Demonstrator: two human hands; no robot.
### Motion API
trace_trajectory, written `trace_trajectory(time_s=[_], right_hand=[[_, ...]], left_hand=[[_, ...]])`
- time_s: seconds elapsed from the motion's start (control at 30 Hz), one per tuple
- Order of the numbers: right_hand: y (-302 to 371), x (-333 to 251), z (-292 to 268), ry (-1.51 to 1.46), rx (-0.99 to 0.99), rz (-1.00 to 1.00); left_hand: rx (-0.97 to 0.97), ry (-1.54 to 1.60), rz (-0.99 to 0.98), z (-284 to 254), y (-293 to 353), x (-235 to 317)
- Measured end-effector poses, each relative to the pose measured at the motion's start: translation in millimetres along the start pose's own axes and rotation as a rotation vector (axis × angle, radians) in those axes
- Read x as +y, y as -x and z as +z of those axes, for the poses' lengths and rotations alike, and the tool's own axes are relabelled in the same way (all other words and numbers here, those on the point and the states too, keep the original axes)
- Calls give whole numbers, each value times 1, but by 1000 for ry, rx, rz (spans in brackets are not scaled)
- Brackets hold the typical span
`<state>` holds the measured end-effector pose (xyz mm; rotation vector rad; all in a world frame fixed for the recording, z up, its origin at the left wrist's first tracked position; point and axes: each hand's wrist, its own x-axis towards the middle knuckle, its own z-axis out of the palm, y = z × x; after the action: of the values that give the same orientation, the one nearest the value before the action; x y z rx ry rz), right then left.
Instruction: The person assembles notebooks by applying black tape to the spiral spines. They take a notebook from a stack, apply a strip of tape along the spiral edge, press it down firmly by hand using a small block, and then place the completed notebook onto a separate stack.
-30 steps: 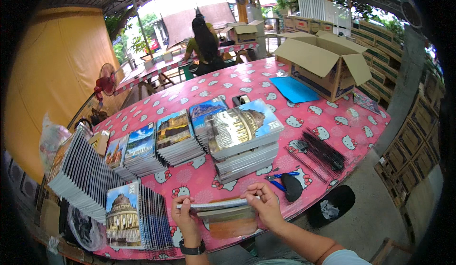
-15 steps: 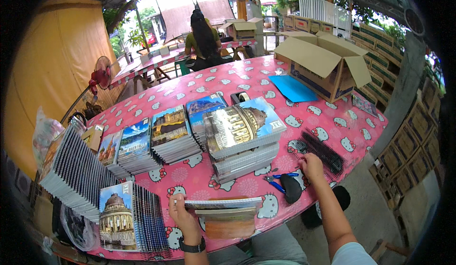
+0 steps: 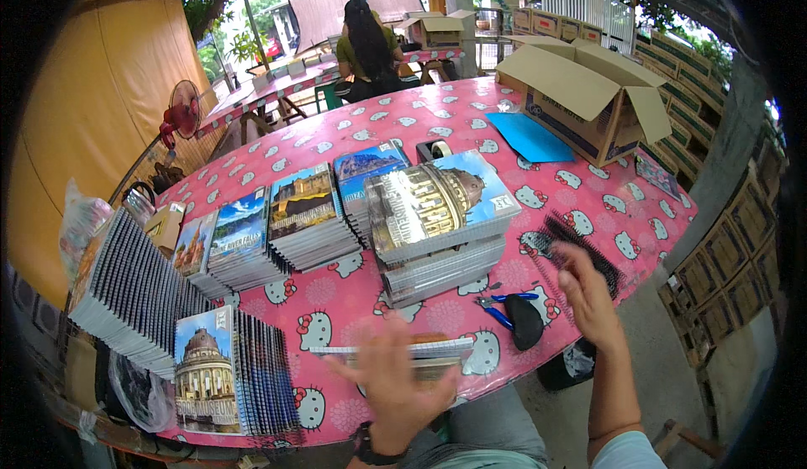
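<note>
My left hand (image 3: 395,385), blurred by motion, is spread open above a small stack of unbound pages (image 3: 441,349) at the table's near edge and partly hides it. My right hand (image 3: 593,301) is raised at the near side of a bundle of black spiral coils (image 3: 593,255). Its fingers are pinched, with a thin, blurred black coil (image 3: 556,282) seemingly between them. Blue-handled cutting pliers (image 3: 502,308) and a dark rounded pad (image 3: 526,321) lie between my hands. Beyond them stands a tall stack of notebooks (image 3: 441,204) with a domed building on the cover.
Spiral-bound notebooks (image 3: 206,372) stand at left, beside a taller row (image 3: 126,288). More notebook stacks (image 3: 304,217) line the middle. A tape dispenser (image 3: 433,150), blue sheet (image 3: 530,137) and open carton (image 3: 580,103) lie farther back. Another person (image 3: 367,53) sits at a far table.
My left hand has let go of the page stack's left end and moved right over it, fingers spreading. My right hand has lifted slightly from the coil bundle. The view has shifted slightly.
</note>
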<state>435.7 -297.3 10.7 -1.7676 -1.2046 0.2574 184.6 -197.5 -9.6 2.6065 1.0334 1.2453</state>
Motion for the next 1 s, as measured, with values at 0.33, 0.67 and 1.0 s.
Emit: trace_trajectory(time_s=[0.33,0.67,1.0], right_hand=[[33,-33,41,-181,-396,-92],[24,-36,50,-159,-408,-276],[15,-38,54,-72,-494,-334]], left_hand=[[-155,77,121,35,-5,16],[-233,272,144,21,-10,12],[-144,516,209,10,-10,-8]])
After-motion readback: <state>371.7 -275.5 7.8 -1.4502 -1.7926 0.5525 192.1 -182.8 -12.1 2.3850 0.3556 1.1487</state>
